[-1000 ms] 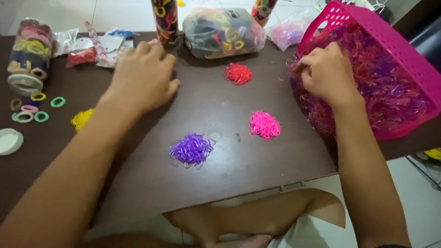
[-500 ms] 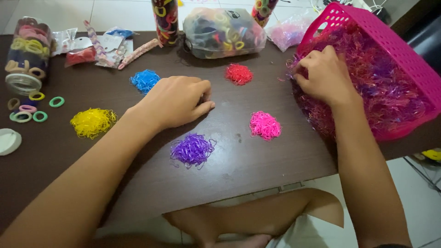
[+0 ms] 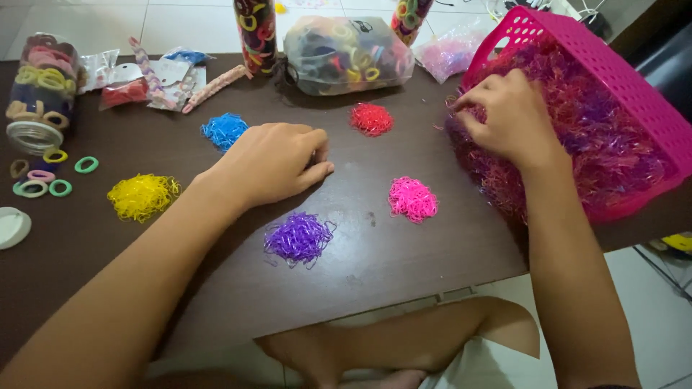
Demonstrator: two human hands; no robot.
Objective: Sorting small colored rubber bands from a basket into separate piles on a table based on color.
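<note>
Five band piles (image 3: pixel 298 238) on the table (image 3: pixel 404 266), basket (image 3: pixel 634 79) at right, jar (image 3: pixel 36 94) far left.

glossy perforated plastic basket (image 3: pixel 634 79)

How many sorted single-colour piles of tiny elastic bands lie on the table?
5: blue pile, red pile, yellow pile, pink pile, purple pile. The left hand may hide more.

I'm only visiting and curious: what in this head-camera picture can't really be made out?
- Left hand: its curled fingers hide whatever is under the palm, if anything.
- Right hand: fingertips are buried in the mixed bands, so any pinched band is hidden.
- Pink basket: far corner cut off by the top edge.
- Two tubes of hair ties: tops cut off by the top edge.
</note>
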